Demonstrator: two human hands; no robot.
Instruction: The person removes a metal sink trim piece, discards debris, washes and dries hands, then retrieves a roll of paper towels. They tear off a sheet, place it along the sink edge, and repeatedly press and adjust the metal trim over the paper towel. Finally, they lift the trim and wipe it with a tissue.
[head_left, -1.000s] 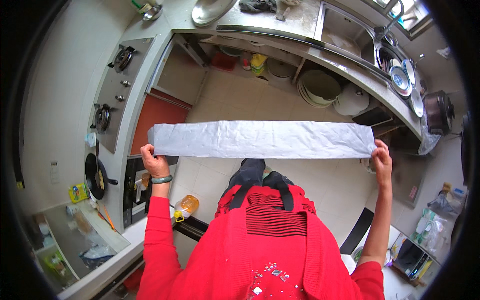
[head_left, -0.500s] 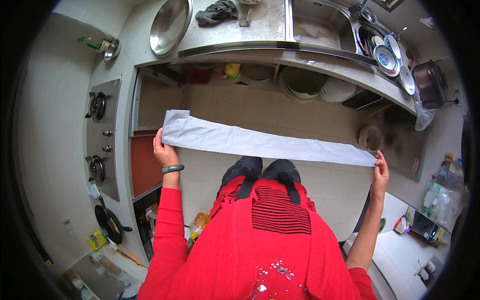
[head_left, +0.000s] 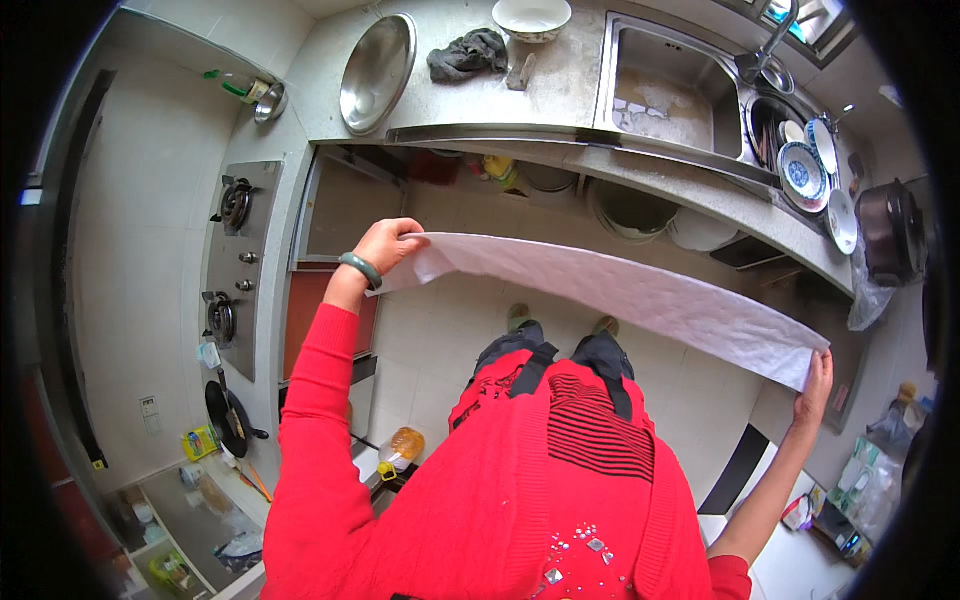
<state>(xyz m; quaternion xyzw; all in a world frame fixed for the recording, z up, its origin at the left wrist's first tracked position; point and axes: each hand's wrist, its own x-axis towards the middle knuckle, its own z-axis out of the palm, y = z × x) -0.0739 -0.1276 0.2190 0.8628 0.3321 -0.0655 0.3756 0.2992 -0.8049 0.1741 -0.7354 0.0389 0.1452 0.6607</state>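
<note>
A long white strip of folded, cloth-like sheet (head_left: 600,290) is stretched across in front of me, above the floor. My left hand (head_left: 382,248), below a dark green bangle (head_left: 361,270), is closed on the strip's left end, fingers over its upper edge. Part of the sheet droops beside that wrist. At the lower right, my right hand (head_left: 816,388) grips the other end by its corner. The strip slants down from left to right and its surface looks lightly textured. Whether it is fabric or soft plastic I cannot tell.
Ahead runs a counter with a large metal lid-like bowl (head_left: 378,75), a dark rag (head_left: 468,55), a white bowl (head_left: 532,18) and a sink (head_left: 672,85). Dishes (head_left: 803,172) stand right of it. A gas stove (head_left: 240,260) is at left; an oil bottle (head_left: 402,450) stands low beside me.
My left hand has risen and turned over the sheet's upper edge. My right hand has moved right and lower. The sheet now shows a broader face, and the view has shifted.
</note>
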